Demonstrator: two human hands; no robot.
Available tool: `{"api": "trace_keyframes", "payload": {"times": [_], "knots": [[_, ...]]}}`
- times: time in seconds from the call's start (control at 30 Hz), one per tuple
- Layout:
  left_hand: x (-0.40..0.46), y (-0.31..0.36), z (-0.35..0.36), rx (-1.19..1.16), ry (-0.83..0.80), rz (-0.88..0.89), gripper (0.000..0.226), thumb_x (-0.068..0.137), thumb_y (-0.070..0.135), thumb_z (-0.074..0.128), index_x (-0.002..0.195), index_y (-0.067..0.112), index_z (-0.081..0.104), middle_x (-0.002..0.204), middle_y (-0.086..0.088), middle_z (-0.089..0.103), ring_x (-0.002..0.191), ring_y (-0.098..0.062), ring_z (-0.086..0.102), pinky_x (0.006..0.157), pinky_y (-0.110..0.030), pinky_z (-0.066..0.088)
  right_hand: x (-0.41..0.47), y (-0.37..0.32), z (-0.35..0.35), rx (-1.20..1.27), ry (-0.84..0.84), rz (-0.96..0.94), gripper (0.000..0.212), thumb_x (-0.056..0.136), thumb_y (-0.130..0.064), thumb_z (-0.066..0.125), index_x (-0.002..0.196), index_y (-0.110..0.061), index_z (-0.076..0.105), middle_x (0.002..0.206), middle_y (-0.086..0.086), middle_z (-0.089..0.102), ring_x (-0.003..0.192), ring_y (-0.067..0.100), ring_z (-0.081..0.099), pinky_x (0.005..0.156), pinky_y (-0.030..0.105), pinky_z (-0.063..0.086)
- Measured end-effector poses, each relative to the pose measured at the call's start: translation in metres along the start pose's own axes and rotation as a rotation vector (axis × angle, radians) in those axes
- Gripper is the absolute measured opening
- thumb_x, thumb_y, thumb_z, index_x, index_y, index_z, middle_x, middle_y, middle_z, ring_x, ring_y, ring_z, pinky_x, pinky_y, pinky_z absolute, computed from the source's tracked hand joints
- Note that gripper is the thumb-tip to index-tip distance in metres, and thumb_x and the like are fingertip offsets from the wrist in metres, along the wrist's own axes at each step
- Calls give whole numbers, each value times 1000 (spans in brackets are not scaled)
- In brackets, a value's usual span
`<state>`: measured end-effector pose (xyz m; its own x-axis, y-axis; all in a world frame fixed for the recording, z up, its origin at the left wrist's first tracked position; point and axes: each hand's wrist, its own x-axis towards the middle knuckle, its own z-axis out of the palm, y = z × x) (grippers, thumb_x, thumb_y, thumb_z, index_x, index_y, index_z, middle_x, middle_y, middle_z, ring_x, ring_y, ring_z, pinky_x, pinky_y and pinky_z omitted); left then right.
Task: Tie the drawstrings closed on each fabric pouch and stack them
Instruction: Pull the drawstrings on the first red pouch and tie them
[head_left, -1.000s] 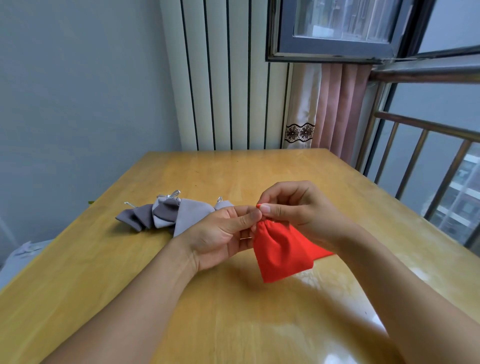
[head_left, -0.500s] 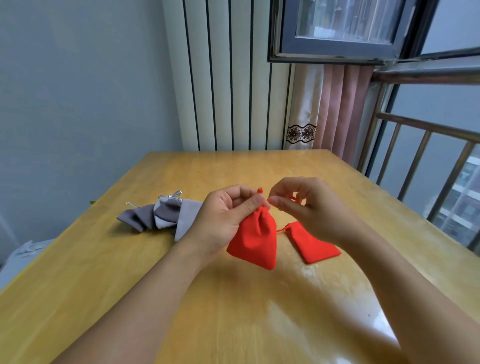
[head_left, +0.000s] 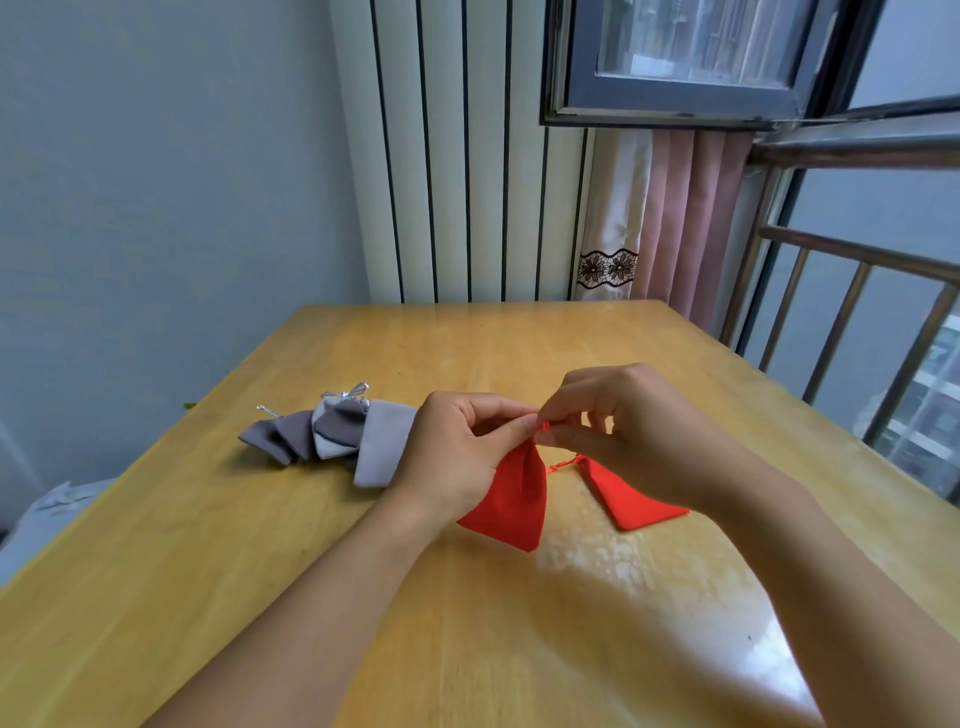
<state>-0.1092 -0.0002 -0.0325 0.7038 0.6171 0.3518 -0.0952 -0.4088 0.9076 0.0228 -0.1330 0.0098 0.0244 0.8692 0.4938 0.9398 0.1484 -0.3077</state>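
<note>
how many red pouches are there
2: one red pouch held up at its neck by the left hand and right hand, the other red pouch lying on the table, partly behind the right hand.

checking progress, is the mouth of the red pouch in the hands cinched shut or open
Cinched shut: the held red pouch tapers to a gathered point, pinched there by the left hand and right hand.

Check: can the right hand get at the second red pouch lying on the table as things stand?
Probably yes, once freed. The second red pouch lies uncovered on the table just beneath the right hand, nothing between them. But that hand, with the left hand, is pinching the held red pouch at its neck.
</note>
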Motion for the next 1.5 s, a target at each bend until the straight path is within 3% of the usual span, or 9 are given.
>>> {"api": "trace_keyframes", "payload": {"times": [0.13, 0.3, 0.5, 0.63, 0.77, 0.93, 1.07, 1.2, 1.5], "knots": [[-3, 7, 0, -214, -77, -137, 12, 91, 13, 67, 96, 10, 78, 86, -3, 77, 76, -11, 69, 70, -20, 52, 1, 2, 2, 48, 72, -22, 8, 89, -20, 73, 94, -22, 79, 82, -7, 67, 70, 12, 60, 61, 23, 46], [1, 7, -4, -518, 14, -350, 16, 82, 16, 73, 94, 7, 76, 79, -4, 70, 71, -13, 62, 76, -26, 49, 1, 4, 2, 233, 193, 12, 5, 86, -19, 76, 89, -19, 80, 76, -3, 69, 69, 16, 61, 60, 22, 44], [-6, 6, 1, -305, -120, -223, 12, 84, 8, 71, 94, 8, 78, 81, -2, 76, 74, -9, 68, 69, -19, 52, 3, 4, 14, 372, 121, 13, 11, 84, -16, 78, 94, -16, 81, 79, 2, 69, 69, 17, 62, 61, 29, 46], [-9, 10, 7, -305, -188, -118, 15, 80, -5, 72, 92, 5, 74, 82, -5, 76, 79, -9, 71, 76, -18, 53, 5, 11, 20, 663, 146, 139, 15, 77, -21, 81, 88, -12, 79, 79, 26, 65, 69, 37, 60, 63, 44, 49], [-8, 13, 8, -342, -138, -72, 30, 74, 6, 79, 100, 7, 63, 83, -16, 76, 75, -19, 71, 83, -28, 55, 5, 15, 22, 1019, 176, 391, 18, 69, -15, 82, 81, -7, 71, 68, 15, 59, 56, 19, 48, 52, 25, 41], [-6, 18, 6, -443, -80, -7, 36, 67, 12, 78, 101, 11, 64, 81, -14, 75, 75, -24, 71, 80, -35, 56, 6, 8, 21, 1333, 89, 504, 8, 80, -6, 68, 84, -7, 62, 67, 7, 64, 56, 13, 63, 54, 20, 53], [-5, 16, 6, -396, -4, 44, 19, 72, 17, 77, 89, 10, 77, 89, -15, 76, 83, -29, 72, 84, -52, 53, 6, 12, 20, 1335, 92, 496, 9, 77, -8, 71, 83, -9, 65, 73, 10, 67, 60, 16, 64, 60, 21, 53], [-4, 17, 6, -422, 44, 56, 19, 72, 14, 73, 90, 8, 75, 82, -8, 77, 74, -17, 73, 72, -25, 57, 6, 14, 22, 1244, 130, 463, 15, 76, -15, 76, 85, -8, 66, 79, 11, 61, 69, 18, 57, 63, 24, 49], [-2, 13, 8, -380, 53, 65, 19, 81, 18, 70, 100, 17, 74, 93, -10, 76, 85, -16, 71, 80, -26, 56, 9, 6, 31, 1040, 201, 399, 20, 80, -16, 70, 92, -2, 63, 79, 21, 64, 57, 16, 53, 56, 21, 47]]}}
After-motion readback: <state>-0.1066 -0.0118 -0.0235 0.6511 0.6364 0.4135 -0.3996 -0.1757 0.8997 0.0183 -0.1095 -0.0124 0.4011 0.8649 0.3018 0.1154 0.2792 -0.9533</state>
